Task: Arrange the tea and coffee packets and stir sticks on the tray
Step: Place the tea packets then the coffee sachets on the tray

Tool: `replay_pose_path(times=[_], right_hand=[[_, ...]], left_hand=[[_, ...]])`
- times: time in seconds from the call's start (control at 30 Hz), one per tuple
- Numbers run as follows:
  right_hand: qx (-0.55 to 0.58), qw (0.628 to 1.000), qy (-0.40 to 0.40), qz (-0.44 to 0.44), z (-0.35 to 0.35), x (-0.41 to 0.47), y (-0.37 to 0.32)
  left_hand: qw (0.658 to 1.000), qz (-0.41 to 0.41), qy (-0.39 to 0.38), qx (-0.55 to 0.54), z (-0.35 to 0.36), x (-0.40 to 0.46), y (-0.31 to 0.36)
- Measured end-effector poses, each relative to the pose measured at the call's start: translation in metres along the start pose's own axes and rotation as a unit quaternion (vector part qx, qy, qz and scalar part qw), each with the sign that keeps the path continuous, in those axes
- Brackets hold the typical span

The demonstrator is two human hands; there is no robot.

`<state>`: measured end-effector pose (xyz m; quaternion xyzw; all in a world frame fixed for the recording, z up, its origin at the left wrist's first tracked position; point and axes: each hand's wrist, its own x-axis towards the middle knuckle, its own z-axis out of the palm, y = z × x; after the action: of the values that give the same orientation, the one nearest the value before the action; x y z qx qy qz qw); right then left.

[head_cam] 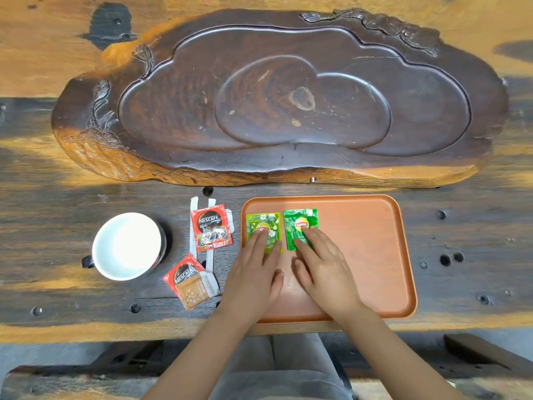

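Two green Lipton tea packets lie side by side in the far left corner of the orange tray (369,243). My left hand (253,272) rests flat with its fingertips on the lighter packet (264,223). My right hand (323,267) presses its fingertips on the darker packet (300,223). Left of the tray, on the table, a red Nescafe packet (210,228) lies over two white wrapped stir sticks (193,226). A second Nescafe packet (184,277) sits nearer me, with a brown sachet (193,291) on top of it.
A white cup (128,245) stands on the table left of the packets. A large carved dark wooden tea board (277,96) fills the table behind the tray. The table's front edge runs just under my wrists.
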<state>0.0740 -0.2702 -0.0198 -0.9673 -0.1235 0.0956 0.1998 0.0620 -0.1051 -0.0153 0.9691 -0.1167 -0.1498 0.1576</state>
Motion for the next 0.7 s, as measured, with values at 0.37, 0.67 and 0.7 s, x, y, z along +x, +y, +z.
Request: replay_pose_path(times=[0.37,0.67,0.7], right_hand=[[-0.005,1.000,-0.015,0.008,-0.001,0.015,-0.001],[0.031,0.999,-0.016,0.010,-0.007,0.017,-0.002],[0.037,0.999,-0.007,0.008,-0.010,0.018,-0.004]], left_hand=[[1.000,-0.001,-0.003,-0.027,0.000,0.018,-0.004],[0.998,0.015,0.017,-0.058,-0.008,0.018,-0.002],[0.997,0.016,0.025,-0.072,-0.012,0.015,-0.003]])
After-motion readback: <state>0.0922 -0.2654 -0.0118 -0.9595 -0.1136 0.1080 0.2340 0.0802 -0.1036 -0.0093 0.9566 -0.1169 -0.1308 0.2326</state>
